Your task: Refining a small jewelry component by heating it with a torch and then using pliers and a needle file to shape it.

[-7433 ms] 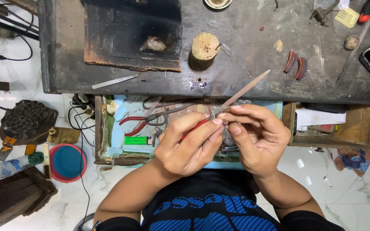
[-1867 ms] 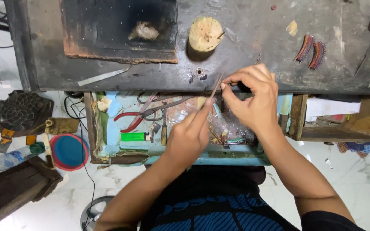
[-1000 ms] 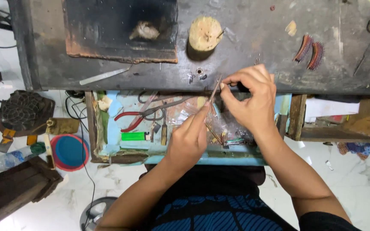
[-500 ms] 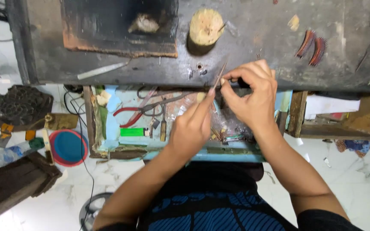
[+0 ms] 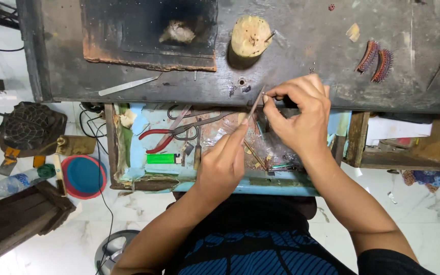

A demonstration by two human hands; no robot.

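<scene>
My left hand (image 5: 222, 165) grips a slim metal file (image 5: 254, 108) that slants up toward the front edge of the dark workbench (image 5: 301, 56). My right hand (image 5: 299, 119) pinches a tiny piece between thumb and forefinger at the bench edge, right against the file's tip; the piece is too small to make out. Both hands hover over an open drawer (image 5: 128, 168) holding red-handled pliers (image 5: 159, 137), a green lighter (image 5: 161, 158) and several small tools.
On the bench stand a round wooden block (image 5: 250, 35), a charred slab (image 5: 148, 35), a flat metal strip (image 5: 128, 85) and two ribbed curved pieces (image 5: 375, 56). A second wooden drawer (image 5: 408, 153) is to the right. A blue bowl (image 5: 82, 175) and plastic bottle (image 5: 14, 183) sit on the floor at left.
Since the oldest frame both hands rose from over the drawer to the bench edge. In the last second they hold there, the file shifting only slightly against the pinched piece.
</scene>
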